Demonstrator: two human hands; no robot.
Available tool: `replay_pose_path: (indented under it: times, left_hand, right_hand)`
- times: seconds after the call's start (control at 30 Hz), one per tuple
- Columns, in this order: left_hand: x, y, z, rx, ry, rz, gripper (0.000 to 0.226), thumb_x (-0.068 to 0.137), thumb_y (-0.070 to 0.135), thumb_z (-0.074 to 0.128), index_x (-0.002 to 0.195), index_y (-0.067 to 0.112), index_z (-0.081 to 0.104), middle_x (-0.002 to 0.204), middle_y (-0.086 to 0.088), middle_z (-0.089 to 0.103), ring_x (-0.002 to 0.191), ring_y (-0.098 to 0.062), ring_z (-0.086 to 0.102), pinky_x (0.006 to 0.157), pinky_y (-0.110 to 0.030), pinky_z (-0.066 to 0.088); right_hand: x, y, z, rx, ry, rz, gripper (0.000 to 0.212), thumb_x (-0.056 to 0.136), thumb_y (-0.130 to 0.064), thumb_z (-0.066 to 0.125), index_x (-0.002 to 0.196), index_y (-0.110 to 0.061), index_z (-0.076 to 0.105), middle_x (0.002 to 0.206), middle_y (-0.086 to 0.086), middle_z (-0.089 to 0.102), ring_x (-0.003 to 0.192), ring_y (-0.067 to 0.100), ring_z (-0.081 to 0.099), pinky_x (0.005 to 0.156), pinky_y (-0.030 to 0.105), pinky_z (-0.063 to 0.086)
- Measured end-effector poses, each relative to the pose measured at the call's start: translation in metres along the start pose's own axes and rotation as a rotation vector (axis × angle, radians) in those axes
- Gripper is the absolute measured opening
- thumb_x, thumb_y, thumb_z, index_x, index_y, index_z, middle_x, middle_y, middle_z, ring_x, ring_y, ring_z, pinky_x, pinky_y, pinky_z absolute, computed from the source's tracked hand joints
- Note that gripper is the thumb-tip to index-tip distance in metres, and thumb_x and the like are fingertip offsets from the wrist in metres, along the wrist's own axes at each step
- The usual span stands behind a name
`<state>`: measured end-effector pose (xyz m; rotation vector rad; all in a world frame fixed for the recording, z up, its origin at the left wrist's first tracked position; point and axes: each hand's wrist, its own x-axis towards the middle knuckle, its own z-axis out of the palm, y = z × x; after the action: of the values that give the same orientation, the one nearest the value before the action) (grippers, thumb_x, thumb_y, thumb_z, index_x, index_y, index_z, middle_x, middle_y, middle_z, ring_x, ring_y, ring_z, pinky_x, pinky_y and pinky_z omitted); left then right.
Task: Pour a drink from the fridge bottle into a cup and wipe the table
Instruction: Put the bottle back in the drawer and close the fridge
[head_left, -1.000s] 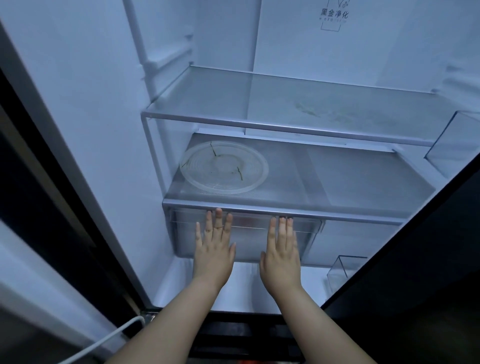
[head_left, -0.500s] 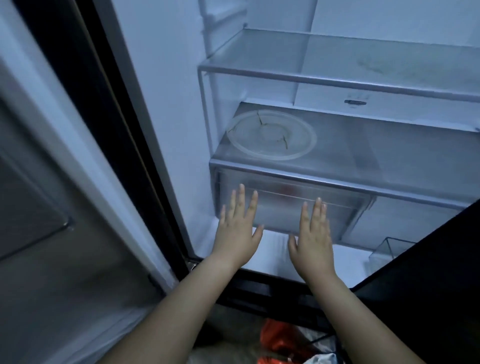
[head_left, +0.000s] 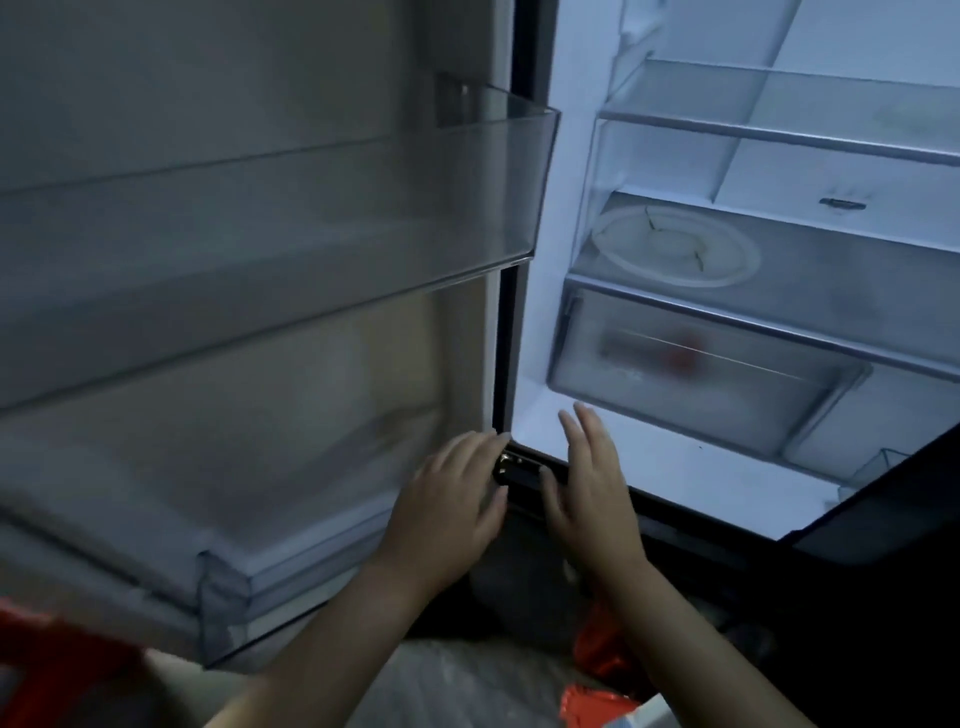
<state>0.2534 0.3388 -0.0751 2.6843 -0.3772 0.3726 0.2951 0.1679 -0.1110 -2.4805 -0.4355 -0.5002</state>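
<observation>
The fridge stands open in front of me, lit inside. My left hand (head_left: 452, 493) and my right hand (head_left: 592, 488) are both stretched forward, palms down, fingers apart, holding nothing, over the dark lower sill (head_left: 524, 475) of the fridge near the door hinge. No bottle or cup shows anywhere. A round clear lid or plate (head_left: 675, 244) lies on the middle glass shelf (head_left: 831, 275). Below it is a frosted drawer (head_left: 701, 374) with a blurred red shape inside.
The open left door fills the left half, with a clear door bin (head_left: 363, 208) high up and a lower bin (head_left: 228, 597) near my left forearm. A dark door edge (head_left: 883, 499) cuts in at right. Orange-red packaging (head_left: 597, 660) lies on the floor below.
My view has swung left and down, bringing the open door and its bins into sight. Both hands have drawn back from the drawer front to the fridge's lower sill.
</observation>
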Motion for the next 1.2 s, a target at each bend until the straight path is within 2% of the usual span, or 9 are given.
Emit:
replay_pose_path:
  times: [0.2, 0.33, 0.53, 0.6, 0.67, 0.73, 0.87, 1.07, 1.2]
  left_hand:
    - [-0.085, -0.046, -0.039, 0.100, -0.029, -0.061, 0.049, 0.087, 0.038, 0.042, 0.123, 0.010, 0.058, 0.121, -0.006, 0.064, 0.109, -0.022, 0.062, 0.088, -0.035, 0.050]
    - [-0.148, -0.075, -0.064, 0.148, -0.051, -0.128, 0.051, 0.088, 0.039, 0.038, 0.124, 0.009, 0.059, 0.122, -0.007, 0.064, 0.110, -0.024, 0.062, 0.089, -0.037, 0.051]
    - [-0.233, -0.105, -0.083, 0.202, -0.102, -0.177, 0.050, 0.086, 0.036, 0.050, 0.131, 0.014, 0.053, 0.131, -0.003, 0.058, 0.121, -0.020, 0.056, 0.101, -0.030, 0.038]
    - [-0.247, -0.106, -0.084, 0.174, -0.157, -0.167, 0.060, 0.089, 0.032, 0.055, 0.143, 0.013, 0.038, 0.147, -0.003, 0.041, 0.135, -0.021, 0.041, 0.108, -0.028, 0.023]
    - [-0.256, -0.109, -0.082, 0.146, -0.194, -0.148, 0.067, 0.097, 0.033, 0.044, 0.152, 0.016, 0.010, 0.159, 0.001, 0.010, 0.146, -0.016, 0.011, 0.113, -0.025, 0.005]
    - [-0.260, -0.110, -0.083, 0.153, -0.219, -0.158, 0.068, 0.099, 0.033, 0.039, 0.152, 0.019, -0.001, 0.160, 0.003, -0.003, 0.147, -0.014, 0.000, 0.115, -0.025, 0.001]
    - [-0.261, -0.106, -0.083, 0.154, -0.269, -0.173, 0.069, 0.098, 0.030, 0.040, 0.152, 0.018, -0.002, 0.160, 0.002, -0.006, 0.147, -0.016, -0.003, 0.117, -0.028, 0.001]
    - [-0.271, -0.099, -0.074, 0.272, -0.299, -0.041, 0.075, 0.096, 0.034, 0.043, 0.152, 0.019, -0.005, 0.160, 0.002, -0.004, 0.147, -0.018, -0.005, 0.116, -0.033, -0.007]
    - [-0.280, -0.090, -0.068, 0.297, -0.308, 0.087, 0.074, 0.097, 0.033, 0.042, 0.151, 0.021, -0.006, 0.160, 0.005, -0.006, 0.147, -0.019, -0.006, 0.115, -0.031, -0.010]
  right_hand:
    - [-0.045, -0.087, 0.030, -0.020, -0.071, -0.145, 0.055, 0.083, -0.021, 0.044, 0.134, -0.001, 0.043, 0.143, 0.021, 0.041, 0.135, 0.030, 0.031, 0.111, 0.046, 0.028]
    - [-0.082, -0.145, 0.052, -0.035, -0.101, -0.192, 0.052, 0.083, -0.011, 0.060, 0.132, -0.002, 0.046, 0.140, 0.021, 0.045, 0.132, 0.032, 0.036, 0.108, 0.047, 0.035]
    - [-0.134, -0.206, 0.083, 0.024, -0.189, -0.213, 0.053, 0.089, -0.015, 0.059, 0.139, -0.010, 0.041, 0.150, 0.010, 0.035, 0.142, 0.025, 0.025, 0.114, 0.042, 0.026]
    - [-0.146, -0.216, 0.091, -0.006, -0.227, -0.242, 0.053, 0.091, -0.015, 0.057, 0.141, -0.010, 0.040, 0.150, 0.011, 0.037, 0.142, 0.024, 0.026, 0.114, 0.043, 0.029]
    - [-0.157, -0.223, 0.097, -0.080, -0.262, -0.266, 0.056, 0.092, -0.016, 0.055, 0.143, -0.011, 0.036, 0.150, 0.011, 0.035, 0.142, 0.025, 0.026, 0.115, 0.043, 0.028]
    - [-0.164, -0.224, 0.101, -0.157, -0.262, -0.286, 0.063, 0.087, -0.012, 0.061, 0.144, -0.008, 0.035, 0.150, 0.014, 0.036, 0.140, 0.029, 0.030, 0.113, 0.046, 0.027]
    - [-0.166, -0.222, 0.099, -0.204, -0.271, -0.278, 0.066, 0.079, -0.004, 0.062, 0.141, -0.007, 0.038, 0.147, 0.016, 0.040, 0.138, 0.031, 0.034, 0.109, 0.049, 0.036]
    - [-0.179, -0.220, 0.080, -0.146, -0.206, -0.205, 0.050, 0.083, -0.017, 0.033, 0.127, -0.003, 0.051, 0.135, 0.019, 0.052, 0.131, 0.034, 0.044, 0.104, 0.047, 0.042]
    - [-0.206, -0.209, 0.066, -0.069, -0.124, -0.096, 0.047, 0.085, -0.006, 0.055, 0.131, -0.009, 0.049, 0.144, 0.011, 0.045, 0.132, 0.028, 0.044, 0.100, 0.036, 0.046]
